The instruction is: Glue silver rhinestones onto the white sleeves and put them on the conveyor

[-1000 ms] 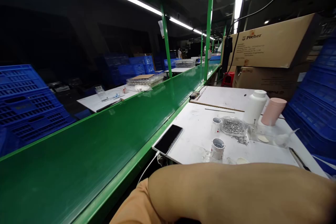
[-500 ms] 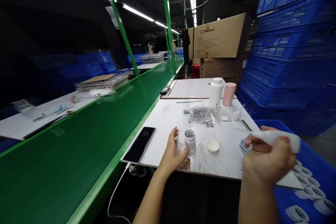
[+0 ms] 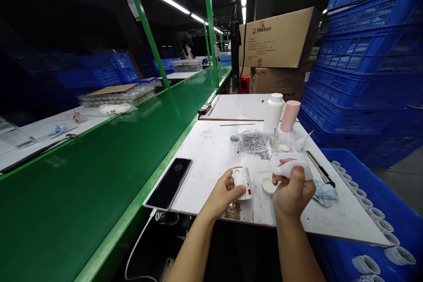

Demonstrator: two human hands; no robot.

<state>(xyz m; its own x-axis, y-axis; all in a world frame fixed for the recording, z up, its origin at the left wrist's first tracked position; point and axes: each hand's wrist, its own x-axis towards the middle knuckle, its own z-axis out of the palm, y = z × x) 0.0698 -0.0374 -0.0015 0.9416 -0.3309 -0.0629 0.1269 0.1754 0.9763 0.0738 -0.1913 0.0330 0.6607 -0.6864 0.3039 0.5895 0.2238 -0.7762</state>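
Note:
My left hand [image 3: 224,194] grips a small white cylindrical canister [image 3: 243,183] with a red mark, tilted on its side just above the white work board [image 3: 211,154]. My right hand [image 3: 292,191] holds a white squeeze bag [image 3: 292,168] with its tip hidden in my fingers. Directly under that hand lies a round cream-coloured disc [image 3: 268,186], partly covered. A second small cup [image 3: 235,144] stands beyond my hands, next to a clear bag of metal screws [image 3: 254,142].
A white bottle [image 3: 273,113] and a pink canister [image 3: 290,116] stand at the board's far side. A black phone [image 3: 168,183] lies by the green conveyor [image 3: 99,150]. On the right are a pair of tweezers [image 3: 320,168], a blue cloth [image 3: 325,193], and a blue crate [image 3: 370,198] of white rings.
My left hand has picked up the canister it was beside and tilted it. My right hand has moved left over the board with the squeeze bag, away from the crate.

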